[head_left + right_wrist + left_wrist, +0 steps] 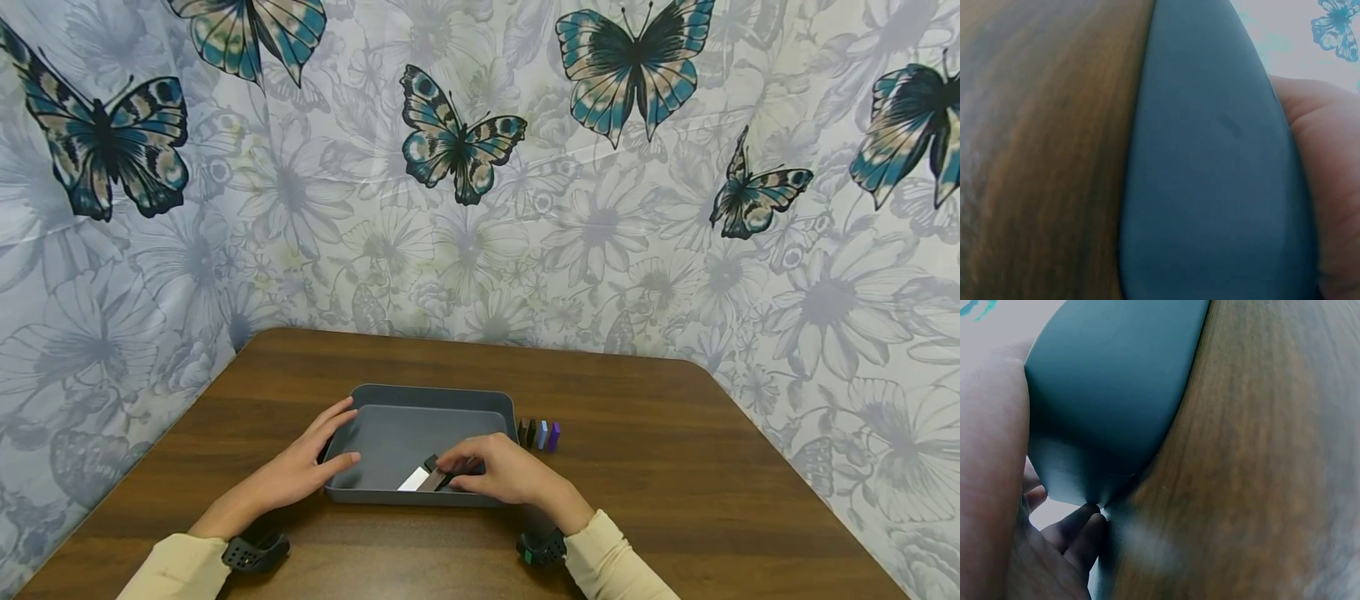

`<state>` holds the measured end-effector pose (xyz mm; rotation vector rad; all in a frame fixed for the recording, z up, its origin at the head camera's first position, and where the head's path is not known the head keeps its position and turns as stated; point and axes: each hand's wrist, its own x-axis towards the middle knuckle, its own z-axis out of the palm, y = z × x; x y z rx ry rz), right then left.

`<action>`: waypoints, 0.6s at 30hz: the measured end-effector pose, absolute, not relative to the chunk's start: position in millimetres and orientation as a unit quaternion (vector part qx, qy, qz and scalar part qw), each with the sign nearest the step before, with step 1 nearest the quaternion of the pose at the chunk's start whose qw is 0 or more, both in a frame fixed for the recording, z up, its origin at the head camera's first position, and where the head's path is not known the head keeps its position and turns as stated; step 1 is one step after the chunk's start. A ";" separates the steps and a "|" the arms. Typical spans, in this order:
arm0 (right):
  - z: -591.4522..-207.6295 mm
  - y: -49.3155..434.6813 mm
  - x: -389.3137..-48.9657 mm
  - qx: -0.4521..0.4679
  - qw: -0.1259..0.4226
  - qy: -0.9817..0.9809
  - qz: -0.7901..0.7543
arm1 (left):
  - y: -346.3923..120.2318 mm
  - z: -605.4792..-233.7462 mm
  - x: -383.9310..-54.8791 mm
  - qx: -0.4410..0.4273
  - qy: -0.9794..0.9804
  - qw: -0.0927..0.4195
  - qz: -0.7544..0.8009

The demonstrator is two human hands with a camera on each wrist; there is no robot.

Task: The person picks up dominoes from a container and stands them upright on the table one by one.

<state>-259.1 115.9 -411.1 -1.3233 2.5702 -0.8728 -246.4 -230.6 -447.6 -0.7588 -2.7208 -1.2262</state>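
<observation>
A grey rectangular tray [397, 429] lies on the table. My left hand [296, 467] rests along its left side, fingers spread over the rim and thumb reaching inside; in the left wrist view, fingertips [1088, 534] of this hand touch the tray's corner. My right hand [502, 471] reaches over the tray's front right part, pinching a small black flat piece [431, 462] between thumb and fingers. Its far side is hidden by the hand. Beside it in the tray lie a white flat piece [413, 479] and a grey-brown one [432, 480], side by side.
Just right of the tray, several small thin pieces stand on edge in a row: dark ones [531, 433], a light blue one [542, 435] and a purple one [554, 437]. The brown wooden table [675, 500] ends at a butterfly-patterned cloth [480, 267] behind.
</observation>
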 end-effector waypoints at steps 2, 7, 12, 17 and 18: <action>-411.3 115.8 -259.8 -0.437 0.061 0.850 -0.288 | -230.6 -447.5 -246.7 -0.246 -0.883 0.031 -0.398; -410.2 113.7 -262.0 -0.439 0.065 0.854 -0.271 | -230.4 -447.1 -246.5 -0.244 -0.884 0.031 -0.397; -408.1 107.4 -262.2 -0.456 0.052 0.853 -0.246 | -230.4 -447.5 -245.8 -0.244 -0.884 0.032 -0.397; -407.7 100.2 -262.8 -0.476 0.048 0.844 -0.241 | -230.1 -447.8 -246.0 -0.245 -0.883 0.030 -0.399; -407.4 99.1 -262.9 -0.479 0.049 0.843 -0.241 | -230.2 -447.9 -246.0 -0.245 -0.883 0.030 -0.399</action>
